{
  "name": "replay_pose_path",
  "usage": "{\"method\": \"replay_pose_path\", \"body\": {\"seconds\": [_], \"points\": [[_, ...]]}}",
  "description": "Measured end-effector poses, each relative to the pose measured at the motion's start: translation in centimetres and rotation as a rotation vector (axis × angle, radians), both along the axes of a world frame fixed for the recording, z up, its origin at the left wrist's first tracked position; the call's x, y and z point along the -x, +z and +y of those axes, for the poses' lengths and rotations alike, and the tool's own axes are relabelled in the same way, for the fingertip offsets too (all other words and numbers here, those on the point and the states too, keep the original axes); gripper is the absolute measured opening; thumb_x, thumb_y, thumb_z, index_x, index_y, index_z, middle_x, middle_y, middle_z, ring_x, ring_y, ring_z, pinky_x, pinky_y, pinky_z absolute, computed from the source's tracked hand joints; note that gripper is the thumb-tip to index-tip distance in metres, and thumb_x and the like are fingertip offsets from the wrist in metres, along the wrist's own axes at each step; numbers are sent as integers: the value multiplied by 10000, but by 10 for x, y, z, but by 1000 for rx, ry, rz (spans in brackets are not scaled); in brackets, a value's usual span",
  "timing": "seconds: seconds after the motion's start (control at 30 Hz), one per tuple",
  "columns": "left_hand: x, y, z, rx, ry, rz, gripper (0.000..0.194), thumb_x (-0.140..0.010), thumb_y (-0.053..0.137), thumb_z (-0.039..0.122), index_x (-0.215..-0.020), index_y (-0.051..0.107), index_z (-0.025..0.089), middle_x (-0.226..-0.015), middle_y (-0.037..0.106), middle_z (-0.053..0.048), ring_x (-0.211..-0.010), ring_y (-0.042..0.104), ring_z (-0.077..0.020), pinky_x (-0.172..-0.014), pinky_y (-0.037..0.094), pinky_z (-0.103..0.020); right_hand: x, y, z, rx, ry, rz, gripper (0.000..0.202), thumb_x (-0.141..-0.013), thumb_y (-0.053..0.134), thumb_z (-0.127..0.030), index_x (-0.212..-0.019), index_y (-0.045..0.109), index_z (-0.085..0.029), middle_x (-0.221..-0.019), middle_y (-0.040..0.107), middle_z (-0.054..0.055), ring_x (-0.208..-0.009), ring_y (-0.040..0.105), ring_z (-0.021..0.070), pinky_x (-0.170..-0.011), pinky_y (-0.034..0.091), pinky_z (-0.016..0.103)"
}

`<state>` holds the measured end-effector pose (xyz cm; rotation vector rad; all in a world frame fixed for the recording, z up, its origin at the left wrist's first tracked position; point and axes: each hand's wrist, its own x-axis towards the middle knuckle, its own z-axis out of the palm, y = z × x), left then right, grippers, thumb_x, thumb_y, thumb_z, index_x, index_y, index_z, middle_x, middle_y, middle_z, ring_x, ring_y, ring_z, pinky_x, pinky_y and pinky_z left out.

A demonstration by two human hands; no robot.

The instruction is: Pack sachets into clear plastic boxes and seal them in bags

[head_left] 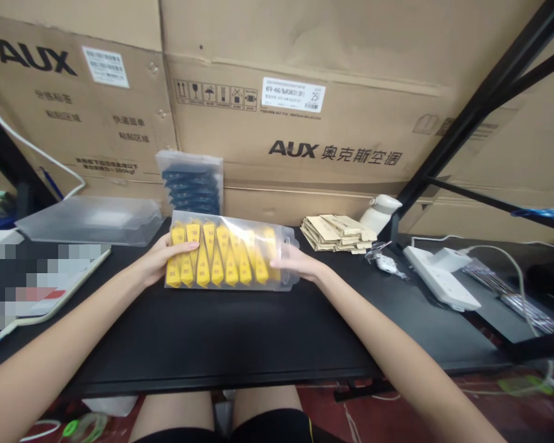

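A clear plastic bag (pixel 231 251), filled with a row of yellow wedge-shaped packets, is held up over the black table between both hands. My left hand (pixel 165 255) grips its left end, fingers across the front. At the right end, by the bag's hang holes, my right hand (pixel 298 261) holds it with the fingertips pressed on the plastic. Behind it a similar clear bag with dark blue packets (pixel 191 184) stands upright against the cardboard.
A stack of flat beige boxes (pixel 337 232), a white bottle (pixel 379 214) and a white power strip (pixel 443 280) lie to the right. On the left are a clear plastic case (pixel 92 221) and a tablet-like device (pixel 50 283). Large cartons (pixel 277 135) stand behind the black table (pixel 221 344).
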<state>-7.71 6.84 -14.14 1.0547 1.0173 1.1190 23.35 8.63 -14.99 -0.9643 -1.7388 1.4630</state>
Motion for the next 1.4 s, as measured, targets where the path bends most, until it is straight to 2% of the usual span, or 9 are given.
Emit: {"method": "replay_pose_path", "body": {"seconds": [0.1, 0.17, 0.23, 0.37, 0.57, 0.83, 1.03, 1.2, 1.4], "points": [[2, 0, -3, -21, -73, 4, 424, -626, 839, 237, -1015, 690, 161, -1002, 753, -121, -860, 730, -286, -699, 616, -331, 12, 0, -14, -176, 17, -110, 609, -596, 831, -315, -1171, 639, -258, -1146, 678, 56, -1063, 640, 278, -934, 525, 447], [1, 1, -6, -46, -106, 12, 442, -624, 840, 229, -1032, 679, 175, -1022, 749, -116, -887, 724, -305, -695, 620, -348, 22, -1, -24, -282, 2, -82, 713, -594, 834, -298, -1259, 576, -279, -1215, 647, 48, -1121, 613, 279, -988, 489, 470], [-2, 1, -10, -63, -124, 18, 446, -630, 837, 222, -1042, 669, 189, -1048, 744, -108, -916, 716, -315, -697, 623, -357, 31, -1, -32, -315, -33, -18, 725, -593, 835, -289, -1265, 564, -269, -1230, 639, 51, -1143, 603, 278, -996, 486, 471], [-14, 2, -18, -67, -155, 29, 439, -634, 835, 226, -1037, 665, 189, -1077, 735, -113, -935, 711, -321, -702, 626, -360, 44, -1, -41, -192, -52, 106, 561, -633, 813, -294, -1155, 616, -239, -1144, 681, 54, -1074, 650, 257, -936, 542, 448], [-25, 3, -23, -41, -139, 40, 451, -628, 838, 233, -1043, 667, 197, -1088, 731, -120, -975, 698, -330, -722, 623, -356, 48, -3, -44, -97, -78, 189, 482, -659, 805, -305, -1107, 639, -243, -1163, 677, 53, -1059, 659, 248, -924, 561, 424], [-18, -3, -14, -20, -123, 33, 428, -658, 814, 266, -1054, 671, 192, -1082, 734, -103, -966, 705, -303, -753, 617, -344, 40, 7, -39, -86, -94, 106, 421, -682, 782, -330, -1066, 651, -218, -1113, 690, 52, -1055, 652, 241, -936, 547, 418], [-2, -4, -2, 22, -40, -104, 343, -700, 779, 259, -1011, 670, 169, -914, 773, -53, -781, 741, -245, -652, 624, -308, 18, 26, -28, 4, -268, 130, 464, -594, 824, -283, -1019, 656, -196, -1031, 697, 58, -927, 673, 222, -793, 579, 340], [4, -1, 1, 47, -4, -226, 375, -651, 803, 246, -991, 668, 163, -800, 773, -34, -685, 741, -222, -644, 626, -303, -9, 47, -24, 123, -144, 262, 417, -601, 773, -308, -973, 641, -172, -871, 698, 37, -737, 678, 179, -655, 572, 294], [12, 2, 4, 70, 33, -200, 492, -539, 856, 295, -979, 679, 163, -866, 775, -89, -745, 744, -286, -635, 630, -324, -42, 70, -31, 268, 133, 70, 542, -628, 749, -328, -1124, 597, -168, -971, 706, 80, -855, 693, 229, -748, 569, 358]]}}
